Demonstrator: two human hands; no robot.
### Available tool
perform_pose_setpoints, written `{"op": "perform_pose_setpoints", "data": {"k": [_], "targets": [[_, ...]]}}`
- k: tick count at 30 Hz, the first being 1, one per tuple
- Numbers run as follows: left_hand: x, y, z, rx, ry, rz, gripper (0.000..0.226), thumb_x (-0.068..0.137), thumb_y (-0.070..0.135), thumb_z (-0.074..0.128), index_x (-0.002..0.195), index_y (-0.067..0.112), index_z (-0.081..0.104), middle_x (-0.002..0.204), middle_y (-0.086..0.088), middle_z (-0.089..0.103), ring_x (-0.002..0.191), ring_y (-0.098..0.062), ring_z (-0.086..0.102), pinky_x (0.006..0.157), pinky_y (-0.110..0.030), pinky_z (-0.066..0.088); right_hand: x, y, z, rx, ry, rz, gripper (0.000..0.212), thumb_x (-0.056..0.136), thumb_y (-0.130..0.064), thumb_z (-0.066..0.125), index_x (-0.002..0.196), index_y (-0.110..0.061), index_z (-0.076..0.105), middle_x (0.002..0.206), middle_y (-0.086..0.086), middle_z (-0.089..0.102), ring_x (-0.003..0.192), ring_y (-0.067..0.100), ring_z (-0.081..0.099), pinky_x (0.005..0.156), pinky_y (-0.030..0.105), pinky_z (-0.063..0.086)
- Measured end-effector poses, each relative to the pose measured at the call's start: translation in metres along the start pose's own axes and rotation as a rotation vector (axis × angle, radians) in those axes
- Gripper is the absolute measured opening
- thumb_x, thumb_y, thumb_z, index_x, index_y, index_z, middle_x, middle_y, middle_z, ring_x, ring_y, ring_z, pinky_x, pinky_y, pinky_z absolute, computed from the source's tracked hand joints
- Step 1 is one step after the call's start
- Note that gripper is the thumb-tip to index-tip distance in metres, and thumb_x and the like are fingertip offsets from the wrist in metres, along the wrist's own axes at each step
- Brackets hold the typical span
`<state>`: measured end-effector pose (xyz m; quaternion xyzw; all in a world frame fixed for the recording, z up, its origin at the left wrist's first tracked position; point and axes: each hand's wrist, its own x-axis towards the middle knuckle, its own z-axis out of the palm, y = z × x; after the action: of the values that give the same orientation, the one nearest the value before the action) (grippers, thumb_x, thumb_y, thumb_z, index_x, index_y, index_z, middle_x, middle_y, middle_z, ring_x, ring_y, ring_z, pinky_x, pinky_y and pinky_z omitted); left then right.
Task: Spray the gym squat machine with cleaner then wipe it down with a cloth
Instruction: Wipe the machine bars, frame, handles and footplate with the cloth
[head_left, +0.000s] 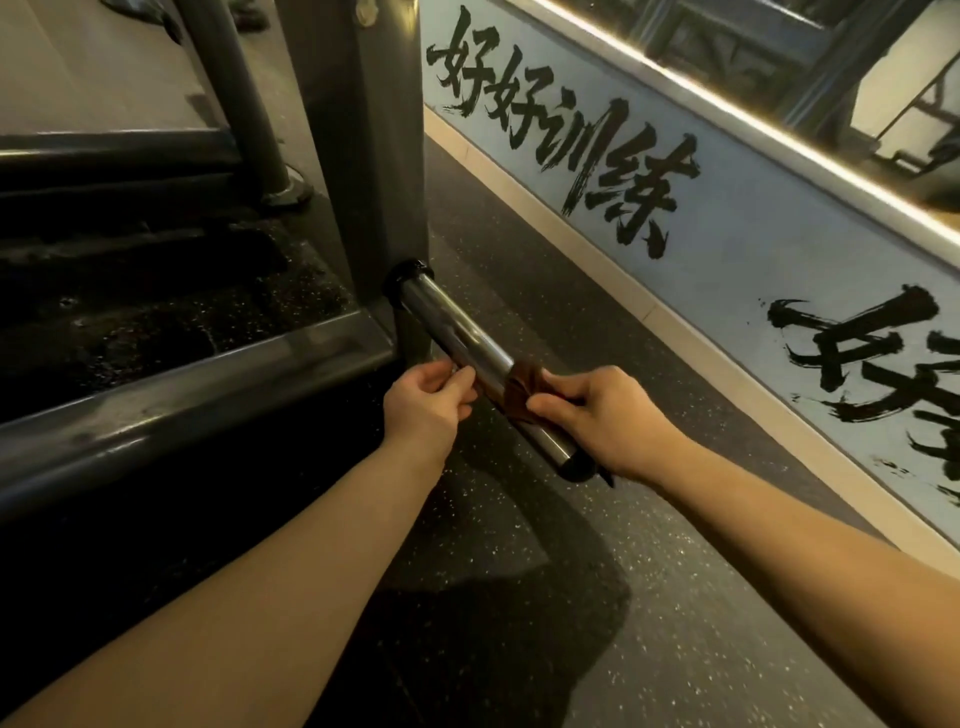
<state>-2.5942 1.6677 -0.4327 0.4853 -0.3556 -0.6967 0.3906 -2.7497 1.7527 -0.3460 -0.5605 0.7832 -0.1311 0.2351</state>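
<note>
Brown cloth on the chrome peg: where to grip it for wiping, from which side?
Grip the cloth where it wraps the chrome peg, closing round cloth and peg together, as the right hand does. Come from the wall side: the peg is a smooth round bar jutting free from the upright, so a wrapped grip should slide along it.

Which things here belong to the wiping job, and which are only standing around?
In the job: brown cloth, chrome bar, grey machine frame, right hand pinching the cloth, left hand at the bar.
Only around: wall with painted characters, speckled floor, light strip.
</note>
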Motion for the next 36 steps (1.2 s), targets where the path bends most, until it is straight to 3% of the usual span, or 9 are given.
{"op": "perform_pose_setpoints", "data": {"k": [6, 9, 11, 15, 23, 26, 28, 32, 36], "targets": [[-0.002, 0.018, -0.021, 0.023, -0.017, -0.011, 0.027, 0.1, 0.023, 0.066, 0.126, 0.014, 0.065, 0.11, -0.003, 0.072, 0.1, -0.015, 0.072, 0.088, -0.032, 0.06, 0.1, -0.057, 0.023, -0.052, 0.08, -0.067, 0.032, 0.102, -0.042, 0.061, 0.122, -0.02, 0.073, 0.089, -0.005, 0.071, 0.079, 0.005, 0.067, 0.067, 0.024, 0.051], [-0.003, 0.035, -0.032, -0.005, 0.029, 0.004, 0.023, 0.1, 0.023, 0.066, 0.122, 0.017, 0.065, 0.108, -0.003, 0.071, 0.098, -0.014, 0.072, 0.081, -0.028, 0.06, 0.106, -0.069, 0.012, -0.115, 0.095, -0.081, 0.026, 0.101, -0.036, 0.062, 0.119, -0.022, 0.076, 0.094, -0.005, 0.072, 0.085, 0.009, 0.067, 0.08, 0.032, 0.056], [-0.008, 0.047, -0.035, -0.05, 0.019, 0.007, 0.02, 0.1, 0.023, 0.066, 0.119, 0.019, 0.065, 0.108, -0.003, 0.07, 0.098, -0.014, 0.071, 0.073, -0.025, 0.06, 0.092, -0.074, -0.001, -0.09, 0.179, -0.147, 0.02, 0.102, -0.033, 0.061, 0.115, -0.025, 0.075, 0.092, -0.009, 0.071, 0.083, 0.004, 0.065, 0.075, 0.026, 0.053], [-0.015, 0.067, -0.033, -0.16, -0.075, -0.002, 0.032, 0.099, 0.034, 0.067, 0.125, 0.018, 0.063, 0.114, -0.006, 0.07, 0.106, -0.022, 0.071, 0.089, -0.041, 0.062, 0.061, -0.089, -0.012, 0.1, 0.242, -0.349, 0.023, 0.104, -0.034, 0.059, 0.122, -0.028, 0.071, 0.101, -0.012, 0.072, 0.088, -0.002, 0.066, 0.073, 0.015, 0.045], [-0.011, 0.07, -0.031, -0.239, -0.055, -0.128, 0.034, 0.095, 0.029, 0.072, 0.127, 0.016, 0.067, 0.11, -0.009, 0.078, 0.099, -0.028, 0.076, 0.093, -0.048, 0.06, 0.028, -0.084, 0.0, 0.572, -0.316, -0.225, 0.029, 0.11, -0.015, 0.044, 0.128, -0.02, 0.067, 0.11, 0.002, 0.078, 0.104, 0.012, 0.074, 0.087, 0.026, 0.059], [0.0, 0.073, -0.037, -0.244, 0.107, -0.079, 0.022, 0.094, 0.014, 0.071, 0.116, 0.017, 0.069, 0.106, -0.011, 0.078, 0.094, -0.027, 0.077, 0.089, -0.047, 0.062, 0.036, -0.075, -0.002, 0.523, -0.233, -0.26, 0.038, 0.108, -0.013, 0.047, 0.135, -0.031, 0.066, 0.123, -0.011, 0.072, 0.113, 0.001, 0.066, 0.097, 0.022, 0.047], [0.009, 0.076, -0.042, -0.276, 0.224, -0.081, 0.019, 0.095, 0.009, 0.069, 0.111, 0.019, 0.069, 0.107, -0.009, 0.076, 0.095, -0.025, 0.076, 0.087, -0.043, 0.062, 0.044, -0.069, -0.007, 0.438, -0.088, -0.233, 0.037, 0.107, -0.015, 0.051, 0.131, -0.039, 0.065, 0.124, -0.02, 0.067, 0.108, -0.009, 0.06, 0.089, 0.014, 0.04], [0.024, 0.078, -0.029, -0.308, 0.337, -0.125, 0.016, 0.092, 0.01, 0.073, 0.102, 0.021, 0.069, 0.109, -0.006, 0.074, 0.097, -0.022, 0.071, 0.09, -0.039, 0.06, 0.064, -0.052, -0.007, 0.231, -0.062, 0.026, 0.033, 0.104, -0.016, 0.055, 0.134, -0.026, 0.066, 0.136, -0.004, 0.064, 0.112, 0.009, 0.058, 0.092, 0.03, 0.043], [0.029, 0.071, 0.005, -0.186, 0.334, -0.115, 0.028, 0.087, 0.021, 0.081, 0.112, 0.025, 0.069, 0.118, -0.003, 0.068, 0.111, -0.026, 0.066, 0.094, -0.044, 0.059, 0.074, -0.043, -0.003, 0.231, -0.081, 0.089, 0.027, 0.102, -0.018, 0.058, 0.121, -0.027, 0.075, 0.117, -0.006, 0.07, 0.103, 0.01, 0.064, 0.087, 0.031, 0.048]]}}
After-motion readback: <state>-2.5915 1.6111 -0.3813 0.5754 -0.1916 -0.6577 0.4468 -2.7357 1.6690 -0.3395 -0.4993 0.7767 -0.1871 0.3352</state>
